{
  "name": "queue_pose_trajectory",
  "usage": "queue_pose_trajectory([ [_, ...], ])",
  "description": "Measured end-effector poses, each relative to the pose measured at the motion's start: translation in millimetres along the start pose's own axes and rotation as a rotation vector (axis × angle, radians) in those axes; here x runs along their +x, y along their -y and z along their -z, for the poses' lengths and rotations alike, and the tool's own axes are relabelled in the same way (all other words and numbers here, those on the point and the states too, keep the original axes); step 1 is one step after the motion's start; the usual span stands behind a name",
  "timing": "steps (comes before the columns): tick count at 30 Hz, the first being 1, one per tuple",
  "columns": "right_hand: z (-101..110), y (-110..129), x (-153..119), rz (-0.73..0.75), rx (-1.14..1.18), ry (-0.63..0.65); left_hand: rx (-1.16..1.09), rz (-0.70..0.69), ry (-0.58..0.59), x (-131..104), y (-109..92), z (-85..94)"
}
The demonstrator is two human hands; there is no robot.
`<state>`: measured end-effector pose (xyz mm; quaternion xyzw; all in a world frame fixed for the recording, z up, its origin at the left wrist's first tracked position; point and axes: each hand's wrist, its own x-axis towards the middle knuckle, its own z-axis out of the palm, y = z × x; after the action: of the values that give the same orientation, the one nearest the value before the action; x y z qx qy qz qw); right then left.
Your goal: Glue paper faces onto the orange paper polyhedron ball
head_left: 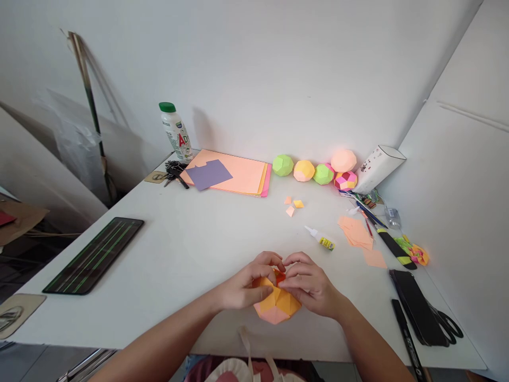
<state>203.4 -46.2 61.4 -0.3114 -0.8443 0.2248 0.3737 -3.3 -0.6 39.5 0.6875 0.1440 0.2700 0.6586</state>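
An orange and pink faceted paper ball (277,305) rests near the table's front edge, with an opening at its top. My left hand (248,281) grips its left side, the thumb on the outer face and fingertips at the opening. On the other side, my right hand (314,284) has its fingers closed on the rim of the opening. Whether a small piece sits between the fingertips is hidden. Beyond the hands lie a glue tube (320,238) and small paper pieces (290,211).
Finished paper balls (282,165) line the wall. Paper sheets (238,172) and a bottle (176,132) stand back left. A dark tablet (95,254) lies left. Peach paper pieces (356,232), a cutter (395,248), a black case (418,307) and scissors (445,321) lie right.
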Motion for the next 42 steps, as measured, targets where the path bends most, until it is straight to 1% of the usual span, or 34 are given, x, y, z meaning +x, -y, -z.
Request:
queue_pose_trajectory([
  [9,-0.3,1.9,-3.1,-0.086,0.043,0.05,-0.011,0.0,0.007,0.1,-0.4,0.4],
  [14,0.7,2.9,-2.5,-0.101,0.037,0.064,-0.001,-0.001,0.006,0.8,-0.4,0.1],
  [18,0.3,4.3,-2.4,-0.115,0.05,0.063,-0.008,-0.01,0.004,0.8,-0.4,0.2],
  [28,-1.3,8.7,-0.5,-0.231,0.116,0.045,-0.026,-0.017,0.017,-0.1,-0.7,-0.7],
  [34,0.1,9.5,1.8,-0.188,0.088,0.05,0.034,-0.015,0.007,-0.6,-1.0,-0.5],
  [42,1.1,8.3,0.3,-0.151,0.077,0.077,0.028,-0.012,0.009,0.0,-2.1,-1.1],
])
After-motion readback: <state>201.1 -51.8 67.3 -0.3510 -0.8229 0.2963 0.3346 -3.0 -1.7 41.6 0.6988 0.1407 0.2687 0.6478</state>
